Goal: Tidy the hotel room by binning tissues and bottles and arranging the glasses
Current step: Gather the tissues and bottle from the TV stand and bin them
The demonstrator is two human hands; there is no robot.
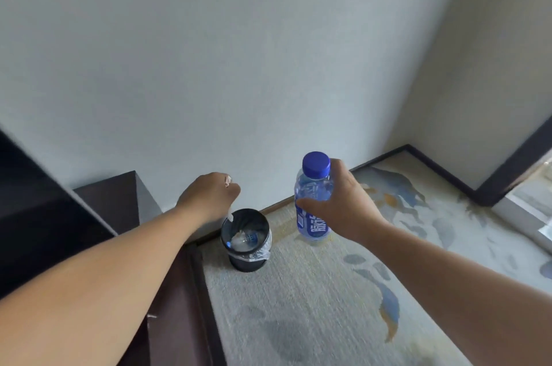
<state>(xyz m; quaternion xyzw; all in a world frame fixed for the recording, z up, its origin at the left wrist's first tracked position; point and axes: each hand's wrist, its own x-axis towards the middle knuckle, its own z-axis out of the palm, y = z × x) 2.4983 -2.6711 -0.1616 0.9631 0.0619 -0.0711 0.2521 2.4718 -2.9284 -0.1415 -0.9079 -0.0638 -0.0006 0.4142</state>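
Note:
A clear plastic bottle [313, 204] with a blue cap and blue label is upright in my right hand [343, 204], held in the air right of the bin. The small black bin [248, 261], lined with a clear bag, stands on the carpet by the wall. Inside it lie another clear bottle with a blue cap [245, 238] and some white tissue. My left hand [209, 195] hovers just above the bin's left rim, its back towards me and its fingers curled down out of sight. A small white scrap [230, 218] shows just below it.
Dark wooden furniture [113, 204] runs along the left, close to the bin. A pale wall [239, 66] rises behind, with a dark skirting board [448, 174] at the right corner. The patterned carpet [328, 306] spreads ahead and to the right.

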